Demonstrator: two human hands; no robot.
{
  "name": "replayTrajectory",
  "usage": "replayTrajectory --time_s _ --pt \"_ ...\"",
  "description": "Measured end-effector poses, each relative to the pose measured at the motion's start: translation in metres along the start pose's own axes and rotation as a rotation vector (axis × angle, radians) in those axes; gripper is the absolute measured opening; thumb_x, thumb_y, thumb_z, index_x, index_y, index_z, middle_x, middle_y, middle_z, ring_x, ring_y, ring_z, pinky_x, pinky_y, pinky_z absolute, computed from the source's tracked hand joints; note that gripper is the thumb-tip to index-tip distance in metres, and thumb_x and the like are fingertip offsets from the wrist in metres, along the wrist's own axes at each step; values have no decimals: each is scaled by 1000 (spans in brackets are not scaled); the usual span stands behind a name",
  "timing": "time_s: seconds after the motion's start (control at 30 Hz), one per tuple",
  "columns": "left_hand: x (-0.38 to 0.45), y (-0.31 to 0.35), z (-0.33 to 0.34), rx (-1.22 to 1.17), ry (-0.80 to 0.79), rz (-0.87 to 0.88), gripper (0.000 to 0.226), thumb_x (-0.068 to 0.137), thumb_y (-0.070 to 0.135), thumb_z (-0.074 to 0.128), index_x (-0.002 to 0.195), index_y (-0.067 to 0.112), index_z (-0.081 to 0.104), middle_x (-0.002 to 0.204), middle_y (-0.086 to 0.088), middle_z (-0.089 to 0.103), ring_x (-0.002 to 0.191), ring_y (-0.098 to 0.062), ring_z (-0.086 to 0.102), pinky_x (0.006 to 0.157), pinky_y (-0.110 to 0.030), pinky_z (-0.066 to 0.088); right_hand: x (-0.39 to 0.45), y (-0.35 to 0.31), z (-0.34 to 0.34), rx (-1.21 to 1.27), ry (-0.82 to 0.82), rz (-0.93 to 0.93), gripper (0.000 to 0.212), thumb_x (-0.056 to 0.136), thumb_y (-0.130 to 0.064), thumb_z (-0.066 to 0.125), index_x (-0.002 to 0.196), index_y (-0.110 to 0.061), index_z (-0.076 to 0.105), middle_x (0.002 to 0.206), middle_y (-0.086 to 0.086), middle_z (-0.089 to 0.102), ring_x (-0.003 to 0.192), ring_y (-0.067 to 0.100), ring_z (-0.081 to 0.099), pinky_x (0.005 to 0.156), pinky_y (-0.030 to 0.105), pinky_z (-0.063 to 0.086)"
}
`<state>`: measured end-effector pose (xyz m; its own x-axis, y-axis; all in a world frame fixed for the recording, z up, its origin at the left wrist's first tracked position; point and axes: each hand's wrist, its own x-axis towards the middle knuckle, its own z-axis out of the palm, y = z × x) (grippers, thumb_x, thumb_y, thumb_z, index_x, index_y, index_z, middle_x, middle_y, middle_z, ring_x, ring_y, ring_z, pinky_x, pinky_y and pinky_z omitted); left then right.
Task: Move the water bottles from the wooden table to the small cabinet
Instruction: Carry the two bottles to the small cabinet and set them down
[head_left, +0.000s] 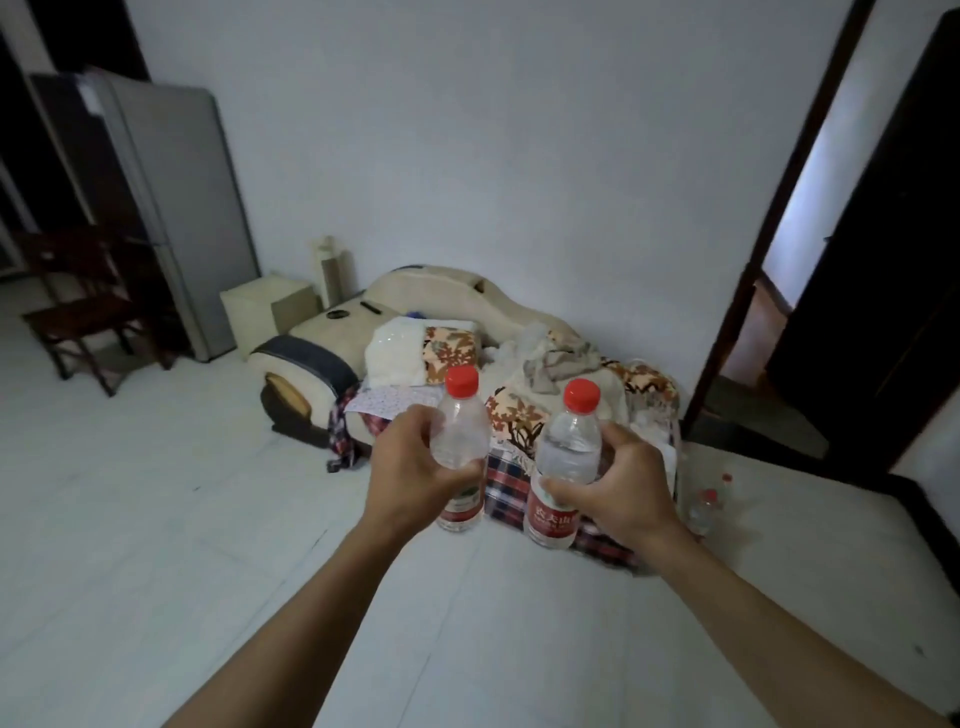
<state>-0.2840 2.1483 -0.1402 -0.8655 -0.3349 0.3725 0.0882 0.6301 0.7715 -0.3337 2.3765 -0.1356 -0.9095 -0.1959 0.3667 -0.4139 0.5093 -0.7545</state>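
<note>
Both arms out front, a bottle upright in each fist. L hand (410, 467) wraps the left bottle (460, 447) mid-body; R hand (615, 491) grips the right bottle (563, 467) w/ thumb across its red label. Both are held over the floor (156, 519), sofa (467, 332) behind them.

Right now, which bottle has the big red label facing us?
The bottle in the right hand: the right-hand bottle shows a broad red label. The left hand hides most of the left-hand bottle label.

Two bare forearms, no sleeves visible. Left hand (415, 470), right hand (618, 491): no rings, watch, gloves. Short plain nails on visible fingers.
</note>
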Motion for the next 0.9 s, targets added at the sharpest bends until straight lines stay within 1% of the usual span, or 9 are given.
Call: replayTrajectory --time_s 0.03,0.07,0.2,0.3,0.4,0.47,0.6,0.73,0.9 --pt "0 -4 -6 7 21 -32 50 63 35 89 99 25 56 96 7 62 88 -15 63 76 -35 60 5 0 9 19 -12 -9 53 50 -43 86 96 -27 66 88 -9 70 77 5 66 70 34 59" --pt "-1 -7 -10 9 45 -63 51 64 32 89 101 25 55 99 6 63 91 -15 64 79 -35 60 10 0 15 28 -22 -22 53 50 -45 85 96 -27 66 88 -9 70 78 6 66 70 36 58" --pt "-8 -6 -17 45 145 -146 53 66 26 90 107 22 56 105 4 63 96 -18 63 85 -39 59 30 5 32 65 -94 -98 53 52 -43 87 98 -28 65 91 -11 68 81 7 64 72 34 57" --pt "-15 1 -10 85 224 -204 51 66 24 89 104 23 55 101 5 62 93 -16 63 80 -31 58 48 17 37 92 -184 -172 54 51 -48 83 98 -27 65 91 -12 67 82 7 64 71 29 56" --pt "-24 10 -2 91 332 -291 48 67 23 88 102 22 54 97 5 60 92 -16 62 72 -20 51 59 23 35 110 -287 -228 55 52 -50 85 97 -28 63 91 -13 66 81 4 64 69 27 57" --pt "-29 13 1 97 384 -344 47 69 21 88 102 20 55 98 3 61 92 -18 62 74 -22 51 64 27 35 120 -334 -259 53 54 -45 88 96 -28 61 90 -13 64 81 4 63 68 24 55" --pt "-37 21 2 140 458 -392 47 69 21 87 105 17 56 100 1 62 92 -18 62 80 -29 56 69 28 41 141 -391 -294 51 56 -44 89 95 -25 61 89 -10 64 79 6 63 67 22 53" --pt "-36 23 -10 139 503 -428 49 69 21 87 107 13 58 102 -2 63 93 -20 63 84 -35 58 79 20 55 173 -432 -311 52 56 -41 90 96 -26 61 92 -9 66 82 7 64 69 25 56" --pt "-29 11 -32 130 538 -435 47 69 19 87 105 10 59 100 -3 64 91 -18 62 85 -37 59 94 -2 78 174 -445 -353 55 58 -40 90 101 -24 62 97 -7 68 85 7 65 75 30 59"
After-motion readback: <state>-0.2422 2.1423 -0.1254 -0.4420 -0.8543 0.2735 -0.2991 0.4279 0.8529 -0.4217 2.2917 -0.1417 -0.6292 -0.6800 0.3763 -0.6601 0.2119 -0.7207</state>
